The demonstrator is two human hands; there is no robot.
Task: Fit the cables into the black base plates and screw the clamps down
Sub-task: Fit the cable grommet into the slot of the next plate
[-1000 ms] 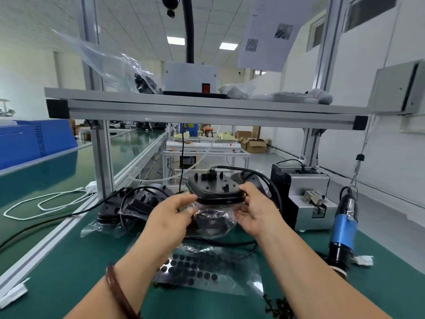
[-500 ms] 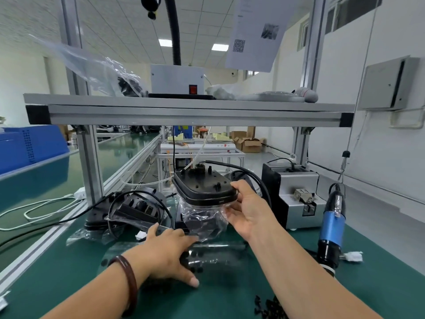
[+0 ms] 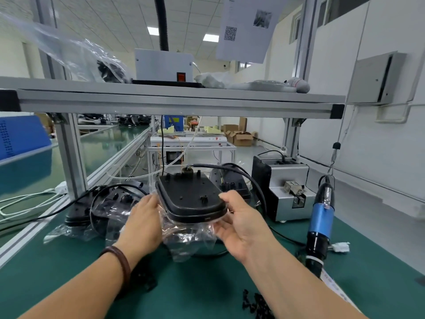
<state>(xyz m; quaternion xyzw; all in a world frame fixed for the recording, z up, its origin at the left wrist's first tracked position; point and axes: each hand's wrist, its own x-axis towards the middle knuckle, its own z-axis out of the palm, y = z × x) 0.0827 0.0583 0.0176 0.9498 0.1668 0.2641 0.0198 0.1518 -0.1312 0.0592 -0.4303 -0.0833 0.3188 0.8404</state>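
Observation:
A black base plate is held above the green bench, half out of a clear plastic bag. A black cable leaves its far end and loops down to the right. My left hand grips the plate's left edge and the bag. My right hand holds the right front corner, thumb on top. More black base plates with cables lie in bags at the left. Small black clamps are scattered near the front edge.
A blue electric screwdriver hangs at the right. Behind it stands a grey screw feeder. An aluminium shelf frame spans overhead, with a post at the left. White cables lie far left.
My left hand has come up from the bag on the bench and taken hold of the plate's left side again. The plate now sits lower and flatter between both hands.

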